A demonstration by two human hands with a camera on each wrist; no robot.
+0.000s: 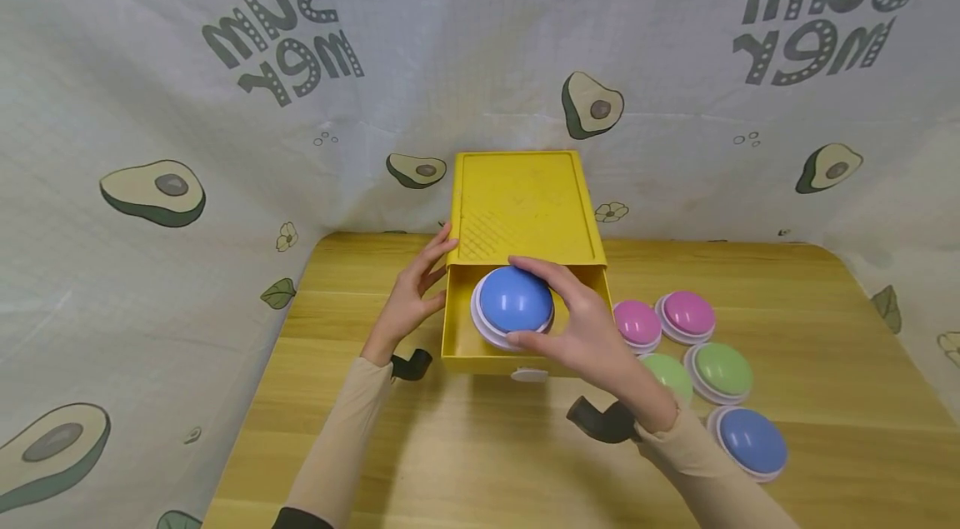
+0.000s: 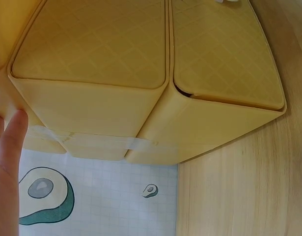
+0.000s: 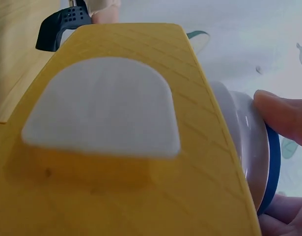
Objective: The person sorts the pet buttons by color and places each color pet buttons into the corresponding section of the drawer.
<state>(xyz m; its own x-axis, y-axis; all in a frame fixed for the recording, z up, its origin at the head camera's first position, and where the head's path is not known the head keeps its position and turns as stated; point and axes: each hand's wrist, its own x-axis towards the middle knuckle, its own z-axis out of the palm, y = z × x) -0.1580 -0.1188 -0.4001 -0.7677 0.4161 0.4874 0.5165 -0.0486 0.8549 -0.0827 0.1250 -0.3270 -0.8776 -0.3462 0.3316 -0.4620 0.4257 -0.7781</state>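
1. Head view: the right hand (image 1: 583, 327) reaches in from 4 o'clock, curved round a blue button (image 1: 516, 298), its thumb on the near rim and fingers on the far rim.
2. The button lies within the opening of a pulled-out drawer (image 1: 480, 364), at 6 o'clock of the yellow box (image 1: 528, 204); whether its base meets the drawer floor cannot be told.
3. The left hand (image 1: 408, 301), at 9 o'clock of the drawer, is spread with loosely extended fingers against the box's side, grasping nothing.
4. Left wrist view alone: two patterned panels (image 2: 92, 44), parted by a seam, with clear tape (image 2: 141, 142) across the adjoining faces.
5. Right wrist view: the white handle (image 3: 104, 105) appears face-on; the button's pale base projects past the drawer's edge, between thumb and fingers.
6. Edges: the drawer leaves a narrow gap at 9 o'clock of the button, a wider one at 3, partly hand-covered.
7. Two pink buttons (image 1: 690, 312), two green buttons (image 1: 723, 369) and a second blue button (image 1: 752, 439) occupy 3 to 4 o'clock; table (image 1: 487, 446) wood extends toward 6.
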